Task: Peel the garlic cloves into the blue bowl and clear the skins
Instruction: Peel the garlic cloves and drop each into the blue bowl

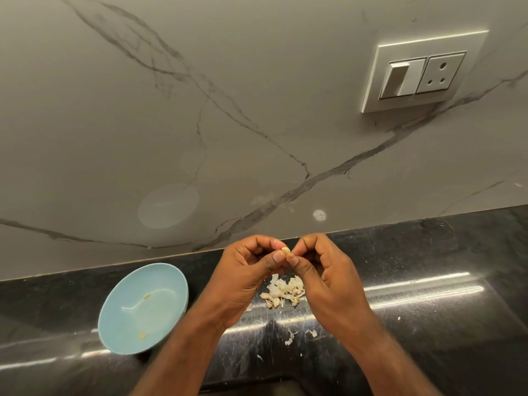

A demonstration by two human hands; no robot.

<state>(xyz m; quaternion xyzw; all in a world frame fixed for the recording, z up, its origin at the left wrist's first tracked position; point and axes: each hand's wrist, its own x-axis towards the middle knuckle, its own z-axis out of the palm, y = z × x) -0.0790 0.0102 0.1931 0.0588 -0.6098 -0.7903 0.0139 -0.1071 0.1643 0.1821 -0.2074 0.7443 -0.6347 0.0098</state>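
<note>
Head view: a small pale garlic clove [285, 250] is being pinched from both sides at once, raised above the black counter [428, 324] near its back edge. The left grip [245, 270] is being curled tight, with its thumb and forefinger tips being pressed onto the clove's left end and the other fingers being folded in toward the palm. The right grip [323, 272] is being curled the same way, with its thumb and forefinger tips being pressed onto the clove's right end, so the two thumbs are being brought almost nail to nail. How much skin is clinging to the clove cannot be told. A loose pile of garlic skins [283, 292] is being left on the counter directly below the hands, between the two wrists, and a few stray flakes [290, 337] are being left nearer the front edge. The blue bowl [171, 278] is being left upright on the counter to the left of the left forearm, apart from the pile, with two small yellowish bits [146, 296] being carried inside it. A white switch plate [423, 72] is being shown on the veined marble wall [200, 110] behind.
</note>
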